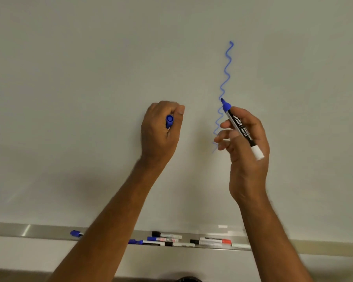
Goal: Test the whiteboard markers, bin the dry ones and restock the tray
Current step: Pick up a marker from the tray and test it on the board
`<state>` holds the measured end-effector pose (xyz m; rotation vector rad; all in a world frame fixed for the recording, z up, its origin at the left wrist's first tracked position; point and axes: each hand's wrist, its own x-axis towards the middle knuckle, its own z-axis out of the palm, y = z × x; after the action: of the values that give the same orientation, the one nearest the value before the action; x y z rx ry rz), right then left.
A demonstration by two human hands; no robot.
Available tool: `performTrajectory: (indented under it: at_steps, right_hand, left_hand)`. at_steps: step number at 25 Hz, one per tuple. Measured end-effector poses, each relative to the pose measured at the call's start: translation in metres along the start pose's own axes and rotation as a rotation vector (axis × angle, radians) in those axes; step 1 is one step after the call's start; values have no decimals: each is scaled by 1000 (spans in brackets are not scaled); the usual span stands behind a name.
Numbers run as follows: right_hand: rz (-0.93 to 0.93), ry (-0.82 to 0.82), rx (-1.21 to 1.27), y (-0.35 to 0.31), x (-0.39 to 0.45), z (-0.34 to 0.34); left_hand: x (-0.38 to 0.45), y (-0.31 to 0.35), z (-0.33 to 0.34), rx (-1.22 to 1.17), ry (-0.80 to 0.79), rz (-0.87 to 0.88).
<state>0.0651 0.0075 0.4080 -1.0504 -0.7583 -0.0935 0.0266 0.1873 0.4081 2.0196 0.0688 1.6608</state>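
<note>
While the left hand (pixel 161 131) grips the cap (pixel 169 121), the right hand (pixel 247 147) clasps the marker (pixel 240 127) against the squiggle (pixel 227 66).

There is only one view, from the person's head. It faces the whiteboard (pixel 110 58) straight on and stands close to it, looking a little down, so the marker tray (pixel 39 231) under the whiteboard crosses the lower edge.

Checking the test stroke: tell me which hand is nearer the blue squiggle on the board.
Right. The right hand overlaps the blue squiggle's lower end, holding the uncapped marker; the left hand is well off to its left.
</note>
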Motion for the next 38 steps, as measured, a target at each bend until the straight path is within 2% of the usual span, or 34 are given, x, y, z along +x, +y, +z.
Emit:
performTrajectory:
  at_steps: [2, 4, 7, 11, 15, 20, 23, 32, 35, 38]
  right_hand:
    - [-111, 57, -122, -8, 16, 7]
    - [-192, 91, -208, -15, 33, 14]
    - [-285, 138, -323, -23, 56, 22]
    - [-487, 218, -595, -24, 80, 28]
    - [-610, 261, -731, -18, 90, 33]
    - [-593, 217, -823, -8, 91, 31]
    - [-557, 241, -792, -3, 85, 27]
    - [-493, 146, -856, 25, 50, 11]
    - [-426, 165, -822, 35, 38, 4]
    - [-439, 105, -897, 48, 24, -4]
  left_hand:
    - [19, -5, 3, 138, 23, 191]
    - [34, -8, 8, 235, 46, 275]
    - [46, -14, 16, 396, 64, 349]
    - [50, -31, 27, 614, 59, 396]
    - [42, -43, 32, 667, 44, 419]
    - [40, -45, 33, 664, 50, 407]
    - [39, -45, 33, 655, 46, 405]
    - [36, -43, 33, 658, 31, 384]
    - [33, -42, 34, 652, 23, 373]
    - [25, -45, 35, 646, 13, 360]
